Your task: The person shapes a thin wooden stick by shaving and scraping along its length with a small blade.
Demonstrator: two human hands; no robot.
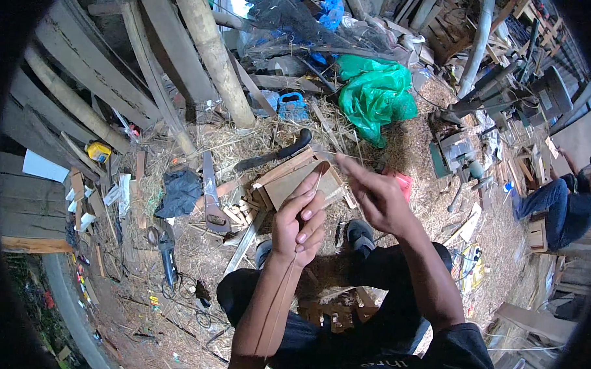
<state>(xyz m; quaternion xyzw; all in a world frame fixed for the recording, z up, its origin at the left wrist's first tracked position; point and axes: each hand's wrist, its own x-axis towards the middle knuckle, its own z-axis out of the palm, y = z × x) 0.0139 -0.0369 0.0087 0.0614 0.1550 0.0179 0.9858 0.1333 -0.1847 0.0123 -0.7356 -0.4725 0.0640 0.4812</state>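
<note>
My left hand (pixel 299 225) is closed round a thin pale strip (pixel 279 311), which runs back along my left forearm. A brown piece (pixel 324 167) shows at the tip of this hand's raised index finger; I cannot tell what it is. Just to the right hovers my right hand (pixel 379 199), its fingers pointing at that tip and partly blurred. Whether it holds anything is unclear. Beneath both hands sits a small wooden box (pixel 282 189) on the shavings. Beyond it lies a large knife (pixel 270 159) with a black handle.
Left of the box are a handsaw (pixel 210 191), a black plastic bag (pixel 180 192) and an angle grinder (pixel 168 258) with its cord. A green plastic sheet (pixel 378 96) and a blue basket (pixel 291 107) lie ahead. Machinery (pixel 456 151) stands right, near a seated person (pixel 558 203).
</note>
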